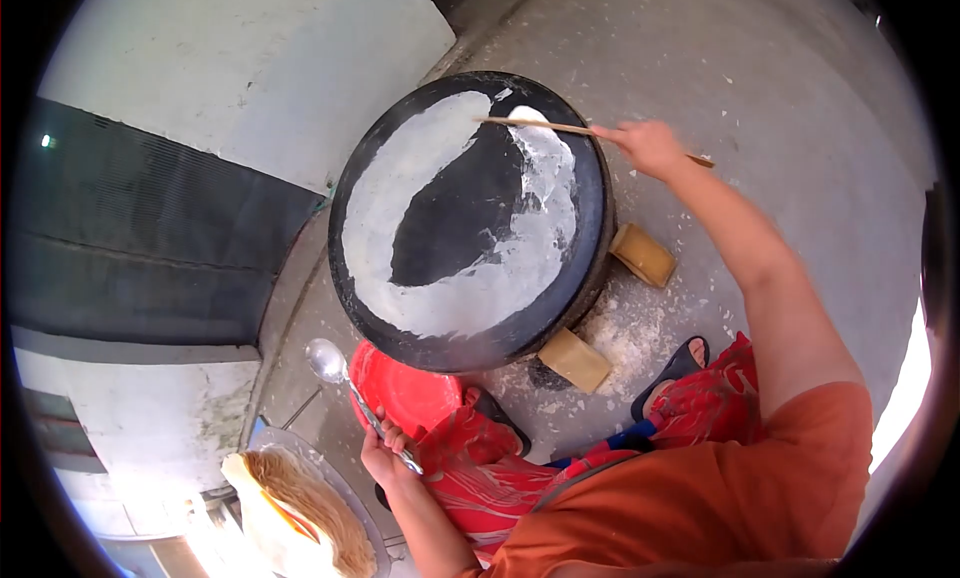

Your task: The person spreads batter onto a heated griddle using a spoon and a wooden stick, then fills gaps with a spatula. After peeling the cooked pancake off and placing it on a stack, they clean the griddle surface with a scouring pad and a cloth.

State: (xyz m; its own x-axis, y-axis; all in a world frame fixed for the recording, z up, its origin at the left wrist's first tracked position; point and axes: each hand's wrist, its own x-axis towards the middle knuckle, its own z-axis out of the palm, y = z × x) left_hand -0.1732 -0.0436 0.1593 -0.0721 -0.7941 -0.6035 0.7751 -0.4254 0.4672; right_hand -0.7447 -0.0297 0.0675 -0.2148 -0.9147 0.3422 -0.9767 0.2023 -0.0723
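A round black griddle (pixel 450 218) carries a thin white ring of batter (pixel 390 188), with bare black surface in the middle and a thicker white patch at the upper right. My right hand (pixel 648 148) is closed around a thin wooden stick (pixel 560 128), whose far end lies over the batter near the griddle's top. In my left hand (pixel 388 452) is the handle of a metal ladle (pixel 326 360), its bowl to the left of a red basin (pixel 405 388). The basin sits partly below the griddle's near edge.
Two wooden blocks (pixel 643 255) (pixel 575 360) stand by the griddle's right lower side, with pale flakes (pixel 630 323) scattered on the floor. A stack of thin, folded flat sheets (pixel 300 508) lies at lower left. A pale wall (pixel 250 58) borders the griddle's upper left.
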